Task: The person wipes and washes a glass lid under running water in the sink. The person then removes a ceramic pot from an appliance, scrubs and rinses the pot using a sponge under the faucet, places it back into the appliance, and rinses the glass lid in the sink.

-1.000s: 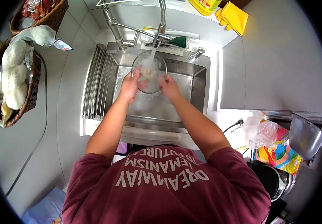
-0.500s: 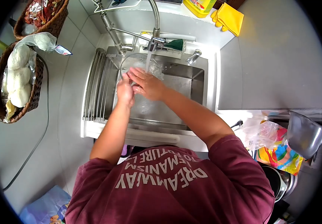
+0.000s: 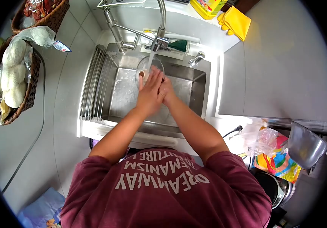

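Note:
A round clear glass lid [image 3: 145,65] with a small brown knob is tilted under the running tap [image 3: 159,42], above the steel sink [image 3: 123,95]. My left hand [image 3: 150,93] lies against the lid's lower part, its fingers stretched out and overlapping my right hand, its thumb apart near the knob. Closed at the lid's lower right edge is my right hand [image 3: 166,89], its fingers partly hidden behind the left. Water falls onto the lid and the fingertips.
A roll-up rack [image 3: 95,85] covers the sink's left side. Baskets [image 3: 34,89] stand at the left. Behind the sink are a caddy with a green scrubber [image 3: 178,45], a small spout [image 3: 196,59], a yellow bottle [image 3: 207,8] and yellow gloves [image 3: 237,22]. A metal bowl [image 3: 305,146] is at the right.
The lid has turned and moved right. My left hand has come off its left edge and moved right across my right hand; my right hand has moved to the lower right edge.

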The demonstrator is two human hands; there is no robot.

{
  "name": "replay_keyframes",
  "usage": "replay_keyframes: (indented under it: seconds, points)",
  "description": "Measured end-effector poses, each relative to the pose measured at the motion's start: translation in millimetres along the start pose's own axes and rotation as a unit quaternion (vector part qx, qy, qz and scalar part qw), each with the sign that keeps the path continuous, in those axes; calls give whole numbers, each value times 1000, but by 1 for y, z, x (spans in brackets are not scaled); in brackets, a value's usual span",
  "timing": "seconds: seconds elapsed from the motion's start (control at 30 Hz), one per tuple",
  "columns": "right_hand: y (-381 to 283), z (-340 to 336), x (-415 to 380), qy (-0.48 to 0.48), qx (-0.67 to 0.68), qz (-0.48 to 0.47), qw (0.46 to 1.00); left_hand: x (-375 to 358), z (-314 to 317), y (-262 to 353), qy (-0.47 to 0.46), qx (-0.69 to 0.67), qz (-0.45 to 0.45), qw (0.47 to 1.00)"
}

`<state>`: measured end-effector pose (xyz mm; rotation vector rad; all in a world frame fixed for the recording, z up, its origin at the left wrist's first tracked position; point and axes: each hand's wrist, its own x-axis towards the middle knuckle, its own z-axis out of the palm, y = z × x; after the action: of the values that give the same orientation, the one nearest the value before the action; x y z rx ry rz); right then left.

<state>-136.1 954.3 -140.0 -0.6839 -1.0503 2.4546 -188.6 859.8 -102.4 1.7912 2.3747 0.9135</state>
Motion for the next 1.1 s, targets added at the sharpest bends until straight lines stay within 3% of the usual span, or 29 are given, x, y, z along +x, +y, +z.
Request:
replay_keyframes:
  seconds: [0.1,0.2,0.27,0.3,0.33,0.43,0.53,0.6,0.63,0.73,0.77,0.83,0.93,1.03,1.1]
  points:
    - [10,4,-8,-8,-49,-11,999,17,-12,-16,-57,-32,-88,994]
    - [3,19,-25,-13,-73,32,997,48,-23,-50,-265,110,-129,949]
    - [-8,25,-33,-10,-78,52,996,54,-18,-87,-293,-30,-196,935]
    - [-12,25,-34,-5,-80,48,996,49,-1,-113,-230,-209,-246,918]
    - [-18,25,-33,-1,-81,43,996,45,6,-130,-158,-379,-285,866]
    - [-40,23,-28,-19,-52,-1,998,27,-1,-140,-201,-442,-502,716]
    - [-51,14,-16,-14,-43,19,999,5,5,-113,-107,-631,-430,637]
    - [-43,-7,-2,15,-31,26,999,-8,16,-110,-55,-754,-369,540]
    - [-40,-15,6,27,-26,31,999,-11,10,-101,-53,-775,-346,526]
    - [-39,-24,18,125,-183,49,974,-10,-21,-63,-39,-829,-280,482]
    - [-32,-23,20,173,-288,-28,941,-8,-25,-57,-29,-809,-299,505]
    - [-12,-11,29,254,-479,-183,820,-1,-27,-46,-8,-765,-331,552]
    - [5,38,9,160,-641,-252,707,7,-2,-38,145,-745,-344,553]
    - [18,30,23,114,-639,-300,699,2,-5,-42,181,-684,-369,603]
    - [4,5,51,77,-677,-181,709,3,-25,-22,182,-686,-384,590]
